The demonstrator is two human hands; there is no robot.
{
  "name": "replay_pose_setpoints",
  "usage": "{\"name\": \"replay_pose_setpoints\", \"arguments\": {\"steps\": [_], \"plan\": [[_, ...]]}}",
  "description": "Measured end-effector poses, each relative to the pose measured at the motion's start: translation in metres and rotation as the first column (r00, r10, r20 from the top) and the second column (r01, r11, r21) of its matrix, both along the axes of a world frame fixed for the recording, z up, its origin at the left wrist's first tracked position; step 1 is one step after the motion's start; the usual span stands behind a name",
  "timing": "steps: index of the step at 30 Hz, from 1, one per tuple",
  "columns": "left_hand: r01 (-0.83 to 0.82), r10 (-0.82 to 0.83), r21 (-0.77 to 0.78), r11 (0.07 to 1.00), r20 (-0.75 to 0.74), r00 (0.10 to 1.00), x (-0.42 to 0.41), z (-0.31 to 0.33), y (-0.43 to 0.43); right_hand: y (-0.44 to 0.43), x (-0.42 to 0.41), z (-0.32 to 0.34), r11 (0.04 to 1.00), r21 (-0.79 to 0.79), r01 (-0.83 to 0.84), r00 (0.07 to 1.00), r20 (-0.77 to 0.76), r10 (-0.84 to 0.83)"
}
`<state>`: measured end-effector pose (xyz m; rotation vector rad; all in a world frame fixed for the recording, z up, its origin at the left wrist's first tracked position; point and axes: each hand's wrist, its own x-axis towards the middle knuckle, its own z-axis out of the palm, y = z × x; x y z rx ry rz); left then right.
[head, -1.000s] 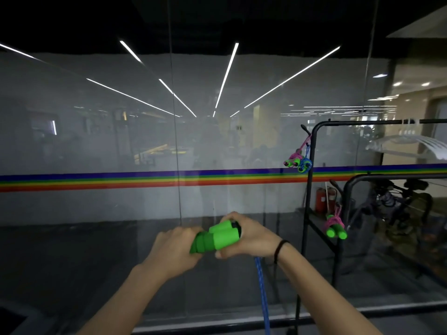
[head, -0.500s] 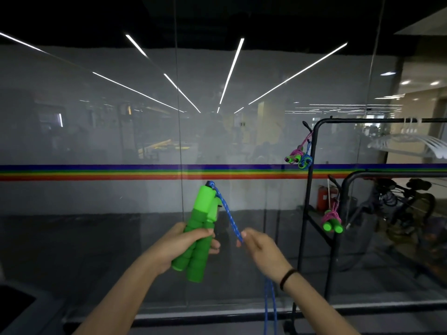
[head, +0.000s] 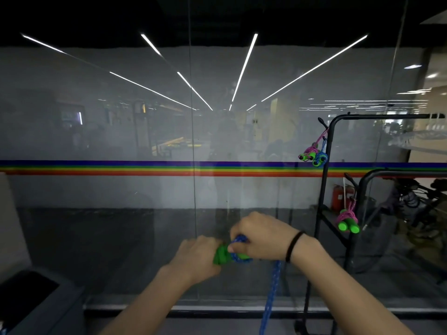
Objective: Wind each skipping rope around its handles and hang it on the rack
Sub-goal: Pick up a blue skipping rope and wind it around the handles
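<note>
Left hand (head: 197, 256) is wrapped tight around the pair of bright green foam handles (head: 221, 255), held sideways out front. Right hand (head: 260, 236) is closed over the braided blue rope (head: 272, 286), pressing a loop against the handles while the slack hangs straight down. Further back on the right, the black metal rack (head: 325, 189) has a pink-wound bundle (head: 347, 220) low and two more bundles (head: 313, 157) up high.

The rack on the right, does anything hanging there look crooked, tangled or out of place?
Nothing stands out. On the rack, two wound ropes hang from the upper hook and one pink-wound bundle from the lower hook, all tidy. The blue rope trailing down is simply mid-winding on the green handles.
</note>
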<state>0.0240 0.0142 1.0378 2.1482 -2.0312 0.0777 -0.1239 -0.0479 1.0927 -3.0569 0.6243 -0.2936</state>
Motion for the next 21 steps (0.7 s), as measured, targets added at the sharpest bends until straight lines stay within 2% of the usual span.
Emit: {"name": "replay_pose_setpoints", "arguments": {"steps": [2,4,6,8,10,12,16,19,21], "plan": [[0.084,-0.085,0.023,0.996,0.056,0.995,0.002,0.004,0.005,-0.015,0.001,0.004,0.993,0.107,-0.044,0.997,0.063,0.037],[0.167,-0.167,0.014,0.986,0.036,0.985,0.006,0.007,0.009,-0.031,0.002,-0.001,0.943,0.319,-0.093,0.986,0.161,0.043],[0.216,-0.219,-0.059,0.975,-0.056,0.974,0.011,0.01,0.013,-0.043,0.002,-0.011,0.818,0.548,-0.176,0.952,0.306,0.0],[0.212,-0.237,-0.14,0.967,-0.198,0.951,0.016,0.01,0.011,-0.05,0.002,-0.027,0.697,0.664,-0.272,0.905,0.422,-0.048],[0.179,-0.246,-0.218,0.959,-0.338,0.908,0.019,0.007,0.006,-0.051,0.002,-0.038,0.681,0.671,-0.291,0.867,0.486,-0.108],[0.14,-0.249,-0.273,0.952,-0.417,0.874,0.021,0.003,0.002,-0.051,0.005,-0.049,0.677,0.69,-0.256,0.827,0.519,-0.216],[0.003,-0.242,-0.375,0.927,-0.591,0.769,0.022,-0.001,-0.002,-0.051,0.009,-0.064,0.666,0.725,-0.174,0.84,0.462,-0.284],[-0.131,-0.191,-0.394,0.91,-0.678,0.709,0.021,-0.002,-0.007,-0.039,0.01,-0.062,0.754,0.653,-0.073,0.892,0.381,-0.243],[-0.19,-0.127,-0.388,0.902,-0.658,0.742,0.025,-0.004,-0.009,-0.029,0.011,-0.054,0.85,0.527,-0.01,0.948,0.276,-0.161]]}}
